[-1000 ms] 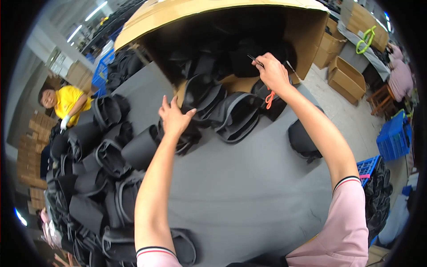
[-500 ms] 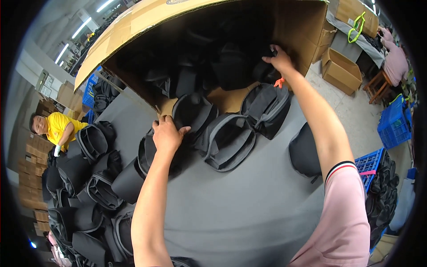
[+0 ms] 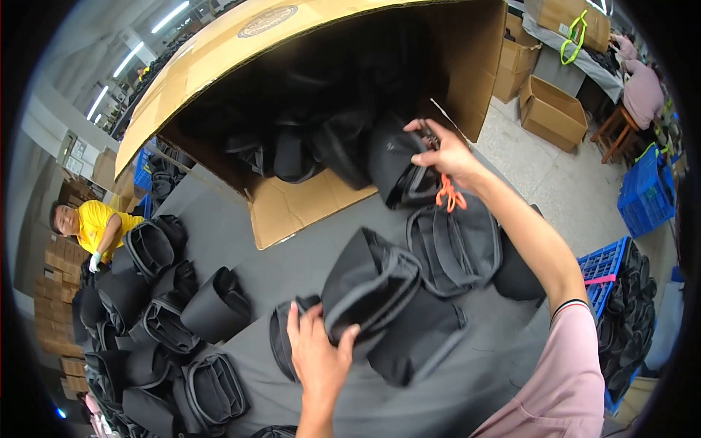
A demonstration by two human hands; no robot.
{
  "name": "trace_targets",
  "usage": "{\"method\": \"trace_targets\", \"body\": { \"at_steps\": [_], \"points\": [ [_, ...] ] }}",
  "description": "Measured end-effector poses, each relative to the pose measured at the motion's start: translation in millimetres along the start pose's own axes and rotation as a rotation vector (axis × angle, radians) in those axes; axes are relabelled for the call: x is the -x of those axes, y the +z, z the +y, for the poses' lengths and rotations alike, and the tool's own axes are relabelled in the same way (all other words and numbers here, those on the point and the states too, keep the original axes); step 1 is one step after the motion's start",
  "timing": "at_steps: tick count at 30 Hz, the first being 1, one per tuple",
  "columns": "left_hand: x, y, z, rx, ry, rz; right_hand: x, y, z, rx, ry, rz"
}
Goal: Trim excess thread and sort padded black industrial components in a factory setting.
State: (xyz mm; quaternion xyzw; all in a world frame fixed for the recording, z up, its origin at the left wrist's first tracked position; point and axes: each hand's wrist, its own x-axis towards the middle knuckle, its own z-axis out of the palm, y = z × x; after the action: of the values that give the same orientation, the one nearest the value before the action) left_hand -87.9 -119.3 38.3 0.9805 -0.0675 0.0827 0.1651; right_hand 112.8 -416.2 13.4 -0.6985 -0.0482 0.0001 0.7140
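Pinched at its edge, a black fabric pouch (image 3: 394, 157) hangs from my right hand (image 3: 447, 155) at the mouth of the cardboard box (image 3: 307, 212). My right wrist has an orange band. My left hand (image 3: 321, 354) lies with fingers and thumb spread against a black pouch (image 3: 283, 336) and the near edge of a larger open-mouthed pouch (image 3: 369, 285). That larger pouch leans over a flatter one (image 3: 416, 339). Another open pouch (image 3: 454, 244) lies just below my right hand. Inside the dark box several more pouches (image 3: 296, 153) are heaped; its depth is hidden in shadow.
Several black pouches (image 3: 208, 390) pile up along the left of the grey table (image 3: 255, 281). A person in yellow (image 3: 102, 226) is beyond them. At right stand a blue crate (image 3: 646, 193), an open carton (image 3: 555, 113) and a seated person in pink (image 3: 642, 91).
My left hand has come toward me and right, and the pouches at the box mouth now lie nearer on the table. My right hand has drawn a pouch out toward the box's front edge.
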Motion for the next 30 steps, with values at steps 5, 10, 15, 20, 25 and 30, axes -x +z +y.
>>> {"method": "trace_targets", "body": {
  "at_steps": [5,10,15,20,25,30],
  "points": [
    [51,-12,16,-0.052,0.013,-0.153,34,31,9,-0.147,0.001,-0.182],
    [69,-33,15,-0.066,0.018,-0.329,80,64,-29,0.194,-0.24,-0.39],
    [58,-66,6,0.032,0.075,-0.464,115,-71,-55,0.492,-0.295,0.234],
    [-44,-25,-41,0.314,0.143,0.008,181,-156,45,0.518,0.095,0.298],
    [-184,-14,-26,0.014,0.457,0.244,188,-58,21,-0.055,0.375,-0.165],
    [-251,16,-41,0.087,0.304,-0.087,60,-49,10,0.6,-0.297,0.098]
  ]
}}
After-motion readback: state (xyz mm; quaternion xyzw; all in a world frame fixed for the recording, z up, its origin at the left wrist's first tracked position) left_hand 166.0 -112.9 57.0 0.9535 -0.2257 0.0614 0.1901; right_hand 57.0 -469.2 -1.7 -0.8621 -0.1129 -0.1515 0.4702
